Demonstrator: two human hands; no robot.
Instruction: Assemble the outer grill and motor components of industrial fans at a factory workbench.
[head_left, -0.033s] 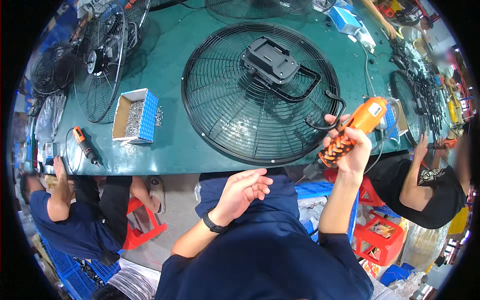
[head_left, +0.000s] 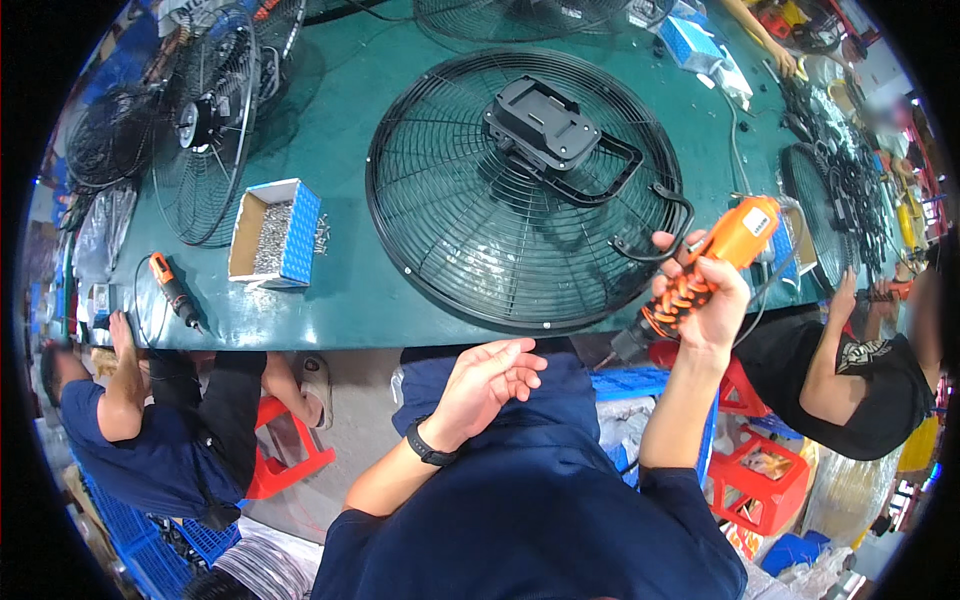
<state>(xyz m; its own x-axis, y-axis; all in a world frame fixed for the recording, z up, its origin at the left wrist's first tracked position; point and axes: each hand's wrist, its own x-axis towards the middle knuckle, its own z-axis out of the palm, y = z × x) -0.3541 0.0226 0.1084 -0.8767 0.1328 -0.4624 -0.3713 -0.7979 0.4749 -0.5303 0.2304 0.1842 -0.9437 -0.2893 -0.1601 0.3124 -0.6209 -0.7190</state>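
Observation:
My right hand [head_left: 708, 305] grips an orange and black electric screwdriver [head_left: 725, 252], its bit pointing down toward me at the table's near edge. Just beyond it, a large round black wire fan guard [head_left: 470, 240] lies flat on the green table [head_left: 350, 290], carrying a black motor housing [head_left: 545, 125] and a black handle. My left hand [head_left: 490, 378] hovers below the table edge over my lap, palm up, fingers loosely apart and holding nothing. A black watch sits on that wrist.
An open blue and white box of screws [head_left: 275, 235] stands left of the guard. A second orange screwdriver [head_left: 175, 292] lies near the left edge. More fan guards [head_left: 205, 120] lean at far left. People sit on either side of me, left [head_left: 130, 430] and right [head_left: 850, 370], by red stools [head_left: 290, 450].

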